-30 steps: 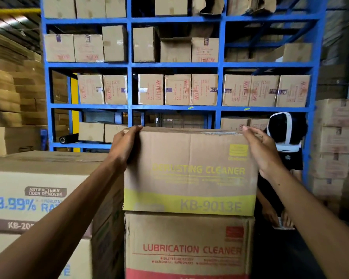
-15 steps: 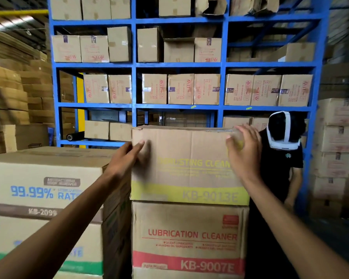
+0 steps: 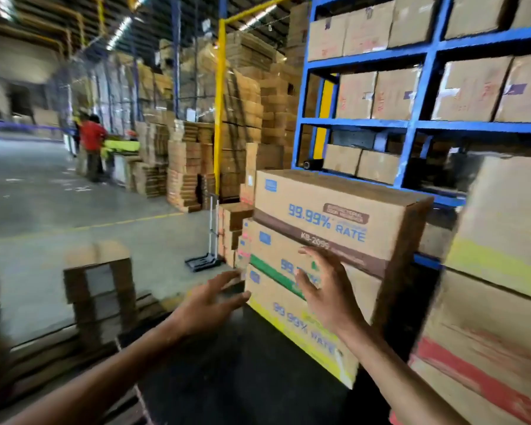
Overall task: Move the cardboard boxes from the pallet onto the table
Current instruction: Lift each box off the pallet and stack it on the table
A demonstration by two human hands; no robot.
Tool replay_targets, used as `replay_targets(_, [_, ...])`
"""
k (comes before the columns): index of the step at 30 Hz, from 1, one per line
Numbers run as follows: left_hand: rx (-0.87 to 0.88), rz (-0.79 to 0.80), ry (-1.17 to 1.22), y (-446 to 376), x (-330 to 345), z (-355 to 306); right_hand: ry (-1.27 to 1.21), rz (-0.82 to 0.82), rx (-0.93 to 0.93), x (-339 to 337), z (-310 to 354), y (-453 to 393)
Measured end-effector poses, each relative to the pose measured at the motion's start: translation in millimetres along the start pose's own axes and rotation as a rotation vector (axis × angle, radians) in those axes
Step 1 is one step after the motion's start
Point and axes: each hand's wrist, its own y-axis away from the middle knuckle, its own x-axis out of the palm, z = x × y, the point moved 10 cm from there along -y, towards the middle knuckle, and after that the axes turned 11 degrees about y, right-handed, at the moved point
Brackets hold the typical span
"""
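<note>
Hands empty, fingers spread: left hand (image 3: pixel 210 302) and right hand (image 3: pixel 327 289) before stacked brown cardboard boxes (image 3: pixel 328 240). Blue metal shelving (image 3: pixel 417 124) behind.

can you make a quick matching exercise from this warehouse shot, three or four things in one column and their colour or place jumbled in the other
Things:
1. top box of the 99.99% rate stack
2. second box of that stack
3. shelf rack
4. person far down the aisle

Colour or place:
A. blue frame, on the right behind the stack
B. green band
C. brown band
D. red top, at the left in the distance

Pairs: 1-C, 2-B, 3-A, 4-D
</note>
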Motion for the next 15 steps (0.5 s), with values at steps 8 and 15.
replay_targets(8, [-0.403,-0.404,-0.132,163.2,-301.0,209.7,-0.147,0.37,-0.124,261.0,202.7,-3.9])
replay_targets(15, [-0.672,-0.702,-0.026,306.4,-461.9,330.3,-0.174,0.667,-0.163,438.1,320.4,10.2])
